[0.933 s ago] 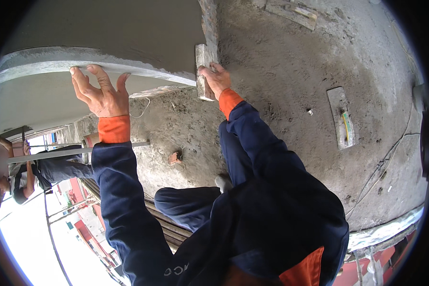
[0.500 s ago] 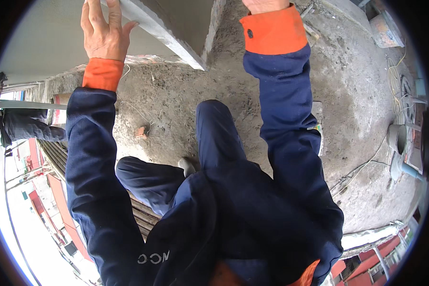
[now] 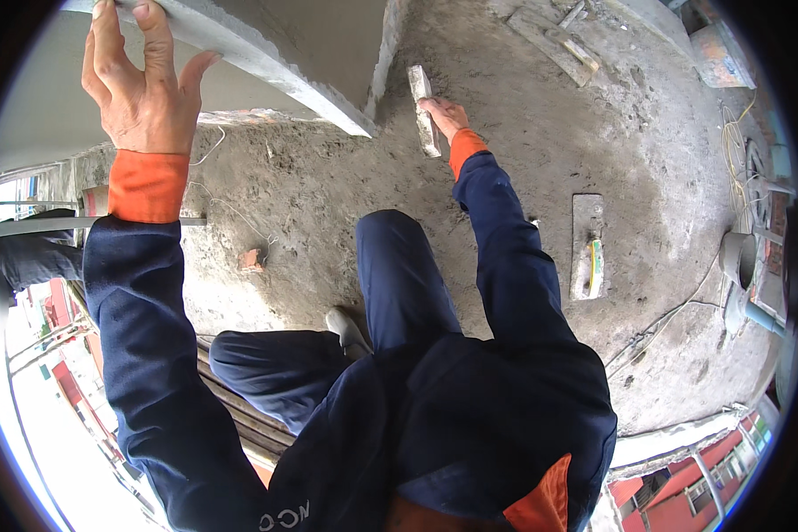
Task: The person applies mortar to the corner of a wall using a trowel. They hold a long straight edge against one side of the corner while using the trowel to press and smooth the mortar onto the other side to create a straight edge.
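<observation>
My left hand (image 3: 142, 97) is at the upper left, fingers spread, with the fingertips on a long pale edge strip (image 3: 266, 66) bordering smooth grey plastered surfaces (image 3: 315, 40). Its thumb points out to the right along that strip. Lower and to the right, my right hand (image 3: 446, 116) is closed around a narrow, plaster-caked block (image 3: 424, 111), seen nearly edge-on above the rough floor; I cannot tell its exact kind. On the floor right of my right forearm lies a grey rectangular plastering float (image 3: 585, 213) with a yellow-green and white handle (image 3: 596, 266).
Wooden boards (image 3: 554, 44) lie at the far right, near a stained bucket (image 3: 720, 55). Cables (image 3: 737, 160) and a grey pipe piece (image 3: 737, 257) line the right side. A brick fragment (image 3: 251, 259) sits on the floor. Another person's dark trousers (image 3: 40, 257) show at the left.
My right hand has come down from the upper edge and moved slightly left, bringing the caked block into sight. My left hand has shifted left and slightly down along the strip. The float is now uncovered.
</observation>
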### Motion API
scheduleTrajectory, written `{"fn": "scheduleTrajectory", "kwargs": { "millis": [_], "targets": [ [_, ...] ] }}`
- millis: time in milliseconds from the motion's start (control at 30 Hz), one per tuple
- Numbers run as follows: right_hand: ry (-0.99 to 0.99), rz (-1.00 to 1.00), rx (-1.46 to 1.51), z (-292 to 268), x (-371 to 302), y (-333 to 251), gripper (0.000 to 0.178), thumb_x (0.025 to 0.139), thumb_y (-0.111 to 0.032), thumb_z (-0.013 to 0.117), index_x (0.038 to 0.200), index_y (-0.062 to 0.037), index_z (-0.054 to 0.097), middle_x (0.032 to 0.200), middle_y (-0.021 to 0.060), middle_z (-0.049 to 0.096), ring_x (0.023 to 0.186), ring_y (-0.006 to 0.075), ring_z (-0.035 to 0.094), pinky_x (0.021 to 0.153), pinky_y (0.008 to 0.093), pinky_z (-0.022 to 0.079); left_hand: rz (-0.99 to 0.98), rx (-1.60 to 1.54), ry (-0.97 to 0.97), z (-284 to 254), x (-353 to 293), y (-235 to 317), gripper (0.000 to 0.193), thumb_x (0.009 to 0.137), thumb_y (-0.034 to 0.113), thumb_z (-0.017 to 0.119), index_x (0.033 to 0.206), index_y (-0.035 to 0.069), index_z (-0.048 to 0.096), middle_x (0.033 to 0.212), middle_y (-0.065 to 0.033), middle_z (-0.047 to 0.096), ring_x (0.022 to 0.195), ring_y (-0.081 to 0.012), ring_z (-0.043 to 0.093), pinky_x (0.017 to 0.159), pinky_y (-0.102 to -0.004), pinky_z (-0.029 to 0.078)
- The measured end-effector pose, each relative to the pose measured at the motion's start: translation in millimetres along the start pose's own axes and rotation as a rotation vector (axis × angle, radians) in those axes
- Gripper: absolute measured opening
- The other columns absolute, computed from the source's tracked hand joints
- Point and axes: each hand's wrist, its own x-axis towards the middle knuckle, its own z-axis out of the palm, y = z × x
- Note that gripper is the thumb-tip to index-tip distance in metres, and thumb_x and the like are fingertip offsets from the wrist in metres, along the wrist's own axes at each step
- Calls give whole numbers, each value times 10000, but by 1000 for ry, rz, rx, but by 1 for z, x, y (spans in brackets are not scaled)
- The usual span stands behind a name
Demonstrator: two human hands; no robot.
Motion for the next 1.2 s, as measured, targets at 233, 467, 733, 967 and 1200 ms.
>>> {"fn": "scheduleTrajectory", "kwargs": {
  "millis": [233,467,733,967,1200],
  "targets": [
    [88,16,-41,36,71,-25,705,749,-576,670,1309,-147,659,1286,170,658,1214,334,608,1046,367,444,-11,1,16,-5,1,6,1083,574,323,948,1502,187,408,1486,-209,303,1274,-394,442,914,-384,524],
    [-140,-92,-95,50,82,23,623,782,-542,613,1270,-161,679,1233,120,696,1172,289,627,1013,324,445,-9,-20,-15,-4,1,1,948,627,370,947,1447,209,500,1486,-192,275,1250,-357,417,891,-376,564],
    [-151,338,560,67,-2,22,400,784,-446,703,972,-93,705,957,33,701,869,191,656,810,366,524,-20,37,-35,-8,2,3,926,639,397,938,1431,189,507,1490,-189,270,1258,-372,419,909,-386,547],
    [-361,255,1363,59,-46,25,501,852,-418,638,1214,-73,606,1119,100,679,1008,264,656,898,423,532,-26,6,-32,-9,2,6,1011,653,358,925,1500,173,407,1502,-202,271,1279,-409,415,948,-413,528],
    [-480,-294,1200,-7,-155,-121,581,909,-313,624,1384,4,519,1207,114,666,1051,218,654,926,394,525,-15,2,-10,-8,4,10,1113,608,351,923,1526,119,338,1505,-241,283,1275,-453,432,999,-483,491]
  ]
}}
